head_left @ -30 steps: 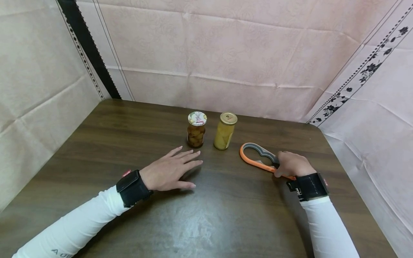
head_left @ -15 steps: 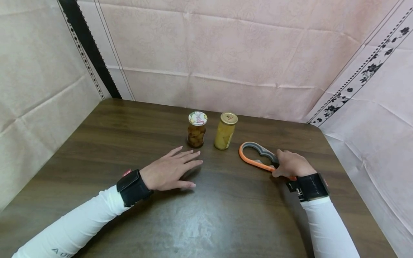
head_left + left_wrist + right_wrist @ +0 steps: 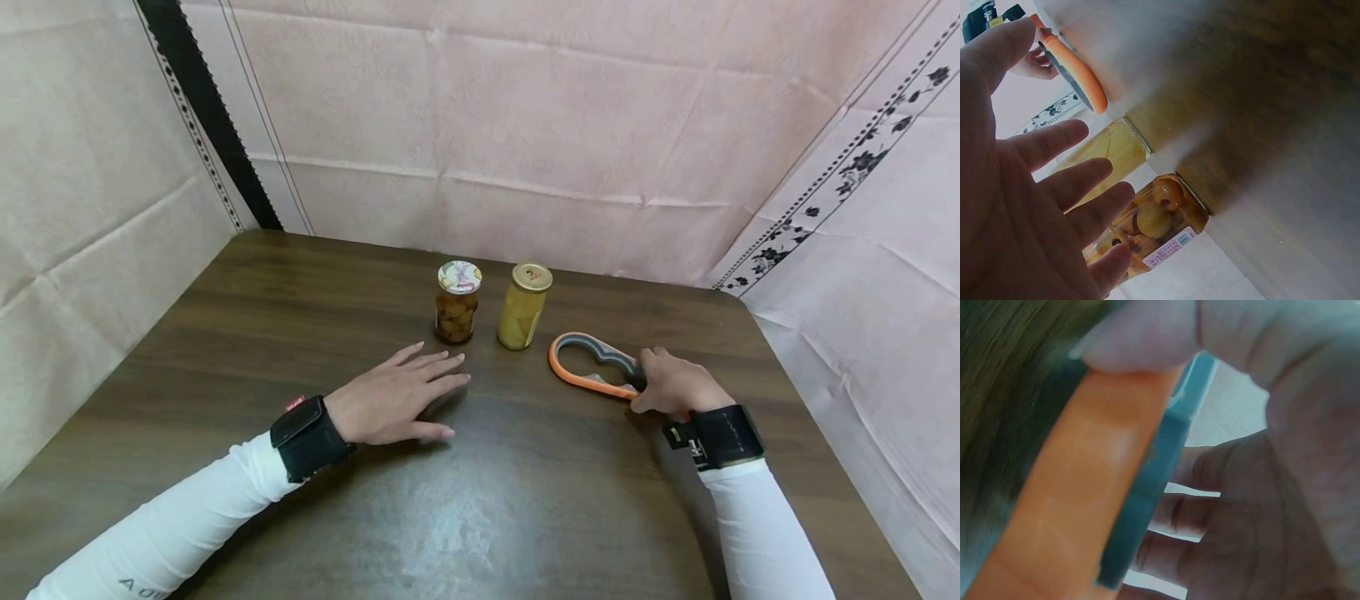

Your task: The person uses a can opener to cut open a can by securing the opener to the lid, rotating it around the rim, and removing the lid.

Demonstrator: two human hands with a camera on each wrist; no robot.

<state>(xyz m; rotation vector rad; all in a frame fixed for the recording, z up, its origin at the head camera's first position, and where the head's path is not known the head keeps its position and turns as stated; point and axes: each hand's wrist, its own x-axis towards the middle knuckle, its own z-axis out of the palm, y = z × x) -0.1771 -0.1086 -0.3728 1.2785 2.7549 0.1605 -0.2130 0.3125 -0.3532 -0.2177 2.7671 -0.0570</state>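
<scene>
On the worktop [image 3: 247, 333], the right hand [image 3: 677, 384] grips the opener [image 3: 592, 367] while the left hand [image 3: 390, 400] lies flat, fingers spread, beside the jars [image 3: 456, 302]; labels unreadable.

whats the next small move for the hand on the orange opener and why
Probably lift the jar opener and carry its loop toward the yellow jar. The right hand already grips its handle, the loop lies just beside that jar, both lids are on, and the left hand rests flat near the brown jar.

Close view of the right hand [image 3: 1260, 487], thumb and curled fingers [image 3: 1179, 515] gripping an orange plastic handle with a teal-grey inner strip [image 3: 1094, 487] above the dark wooden tabletop [image 3: 1004, 375].
</scene>
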